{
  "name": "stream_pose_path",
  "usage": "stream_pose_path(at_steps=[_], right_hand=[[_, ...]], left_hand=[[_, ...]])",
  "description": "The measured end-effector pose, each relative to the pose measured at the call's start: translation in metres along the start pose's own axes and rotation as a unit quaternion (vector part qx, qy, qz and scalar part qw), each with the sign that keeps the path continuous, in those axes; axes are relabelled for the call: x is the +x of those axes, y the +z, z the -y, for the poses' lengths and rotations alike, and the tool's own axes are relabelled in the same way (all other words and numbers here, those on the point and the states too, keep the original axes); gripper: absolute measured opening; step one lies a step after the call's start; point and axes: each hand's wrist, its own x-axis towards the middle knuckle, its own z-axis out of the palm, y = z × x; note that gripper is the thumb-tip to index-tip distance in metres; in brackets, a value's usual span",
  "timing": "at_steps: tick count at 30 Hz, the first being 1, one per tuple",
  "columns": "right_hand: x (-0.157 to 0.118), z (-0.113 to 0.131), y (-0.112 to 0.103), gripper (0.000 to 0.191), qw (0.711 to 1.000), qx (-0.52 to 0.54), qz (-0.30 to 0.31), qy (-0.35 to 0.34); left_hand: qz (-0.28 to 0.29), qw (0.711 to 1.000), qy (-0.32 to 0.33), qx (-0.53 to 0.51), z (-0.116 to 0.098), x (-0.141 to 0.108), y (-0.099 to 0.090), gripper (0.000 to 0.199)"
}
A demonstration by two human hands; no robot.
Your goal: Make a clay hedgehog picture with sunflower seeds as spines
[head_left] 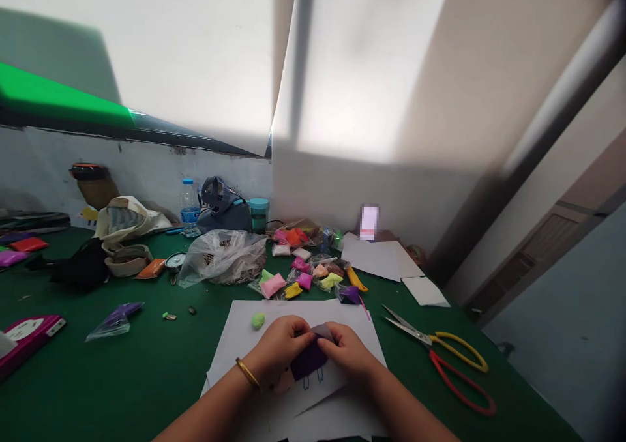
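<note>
Over white paper sheets [235, 338], my left hand [281, 347] and my right hand [349, 354] meet with fingertips closed on the top of a piece of paper. This paper picture [309, 358] carries a dark purple patch, a pinkish part at its left and two small blue outlined shapes below. A greyish flap shows between the fingers. My left wrist wears a gold bangle [248, 373]. Just beyond my left hand, a light green clay lump [257, 321] rests on the sheet. Parts of the picture are hidden by my hands.
Scissors [430, 341] with yellow and red handles lie open at the right. Several coloured clay packets [272, 285] and a clear plastic bag [225, 256] stretch across the back. A water bottle [188, 207] stands behind. A purple packet [115, 318] is at left.
</note>
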Motion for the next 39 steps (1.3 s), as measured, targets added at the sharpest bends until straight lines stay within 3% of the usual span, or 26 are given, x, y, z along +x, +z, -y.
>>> stream_pose_path(at_steps=[10,15,19,22,24,26,29,33,39], right_hand=[[0.000,0.001,0.000,0.021,0.999,-0.019,0.009,-0.024],[0.001,0.001,0.000,0.023,0.999,-0.015,-0.040,0.011],[0.002,0.000,-0.001,0.031,0.992,0.045,-0.113,0.025],[0.002,-0.002,-0.004,0.030,0.987,-0.020,-0.155,0.046],[0.001,-0.005,-0.006,0.030,0.981,-0.084,-0.167,0.050],[0.001,-0.009,-0.010,0.030,0.975,-0.137,-0.168,0.041],[0.001,-0.017,-0.019,0.038,0.965,-0.183,-0.184,0.026],[0.000,-0.027,-0.031,0.042,0.955,-0.209,-0.208,0.037],[-0.002,-0.029,-0.034,0.047,0.952,-0.216,-0.182,0.114]], left_hand=[[-0.040,0.997,0.020,0.056,-0.010,-0.003,0.001,0.028],[-0.039,0.998,0.039,0.023,-0.004,-0.001,-0.003,0.038],[-0.124,0.990,0.058,0.023,0.006,-0.001,-0.013,0.034],[-0.195,0.970,0.103,0.097,0.008,-0.004,-0.019,0.038],[-0.207,0.955,0.146,0.152,0.005,-0.008,-0.018,0.035],[-0.185,0.943,0.188,0.201,0.000,-0.014,-0.013,0.027],[-0.106,0.928,0.243,0.260,-0.009,-0.027,0.002,0.023],[-0.017,0.908,0.318,0.271,-0.020,-0.046,0.021,0.035],[0.065,0.894,0.341,0.283,-0.025,-0.056,0.028,0.058]])
